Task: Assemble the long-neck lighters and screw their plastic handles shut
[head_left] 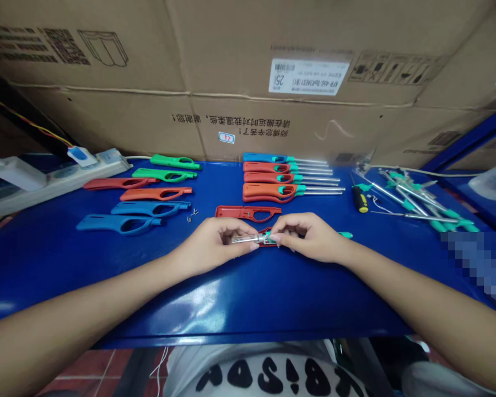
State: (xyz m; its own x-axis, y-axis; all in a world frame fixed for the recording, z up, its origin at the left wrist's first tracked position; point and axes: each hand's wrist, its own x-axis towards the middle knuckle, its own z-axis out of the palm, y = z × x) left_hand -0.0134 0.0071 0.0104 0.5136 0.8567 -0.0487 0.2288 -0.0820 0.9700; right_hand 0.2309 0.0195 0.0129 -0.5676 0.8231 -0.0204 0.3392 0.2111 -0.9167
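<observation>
Near the middle of the table, my left hand [215, 245] pinches a lighter's inner assembly, with its clear fuel tank [244, 239] showing between thumb and fingers. My right hand [314, 238] has its fingers closed on the teal end of the same assembly. Its teal tip [346, 235] pokes out beyond my right wrist. Under my fingertips lies a red piece [266, 244], mostly hidden by the hands. Just behind them rests a red lighter handle half [250, 213], its hollow inside facing up. Small screws [195, 212] lie to the left of it.
Several assembled lighters [268, 192] with metal rods line up at the back. Green, red and blue handle shells [124, 223] lie left. A screwdriver [360, 199] and a pile of inner assemblies [421, 201] sit right. A power strip [66, 177] and cardboard box [227, 66] border the table.
</observation>
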